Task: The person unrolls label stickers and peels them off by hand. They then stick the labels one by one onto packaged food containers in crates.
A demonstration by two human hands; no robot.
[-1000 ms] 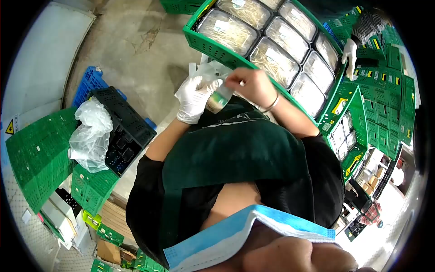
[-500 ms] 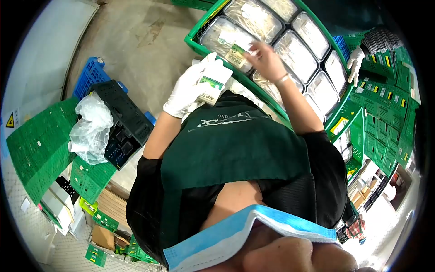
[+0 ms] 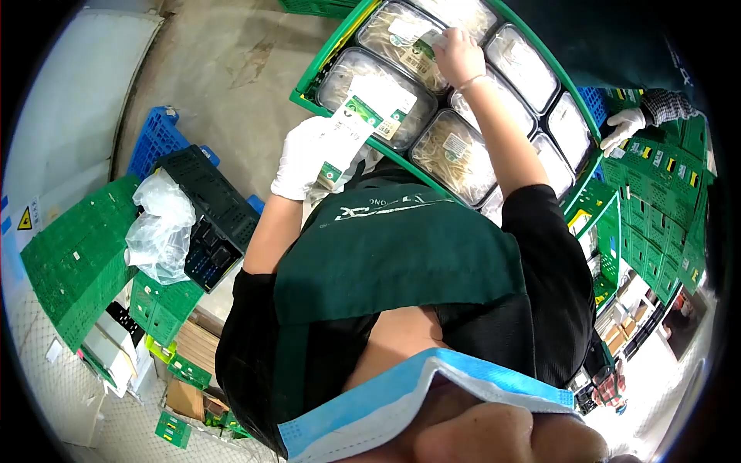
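The person's gloved left hand (image 3: pixel 299 160) is just outside the near left edge of the green crate (image 3: pixel 302 91), its grip closed on a green-and-white label strip (image 3: pixel 358 116). The strip juts out beyond the fingertips, up and to the right, so its free end reaches over the near left tray (image 3: pixel 345 77). A second green patch (image 3: pixel 331 172) hangs under the same hand, on its near side.

The bare right hand (image 3: pixel 461 60) is farther out, over the crate, with fingers bent down at the far right edge of a tray label (image 3: pixel 422 60). That label lies to the left of the fingertips, on the lid of the next tray (image 3: pixel 376 32) out. From here I can't tell whether this grip is pinching the label or only pressing it. Another label (image 3: pixel 390 123) sits on the near left tray, just right of the held strip.

Over at the crate's right side there's a co-worker's gloved hand (image 3: pixel 624 130), close to the rim.
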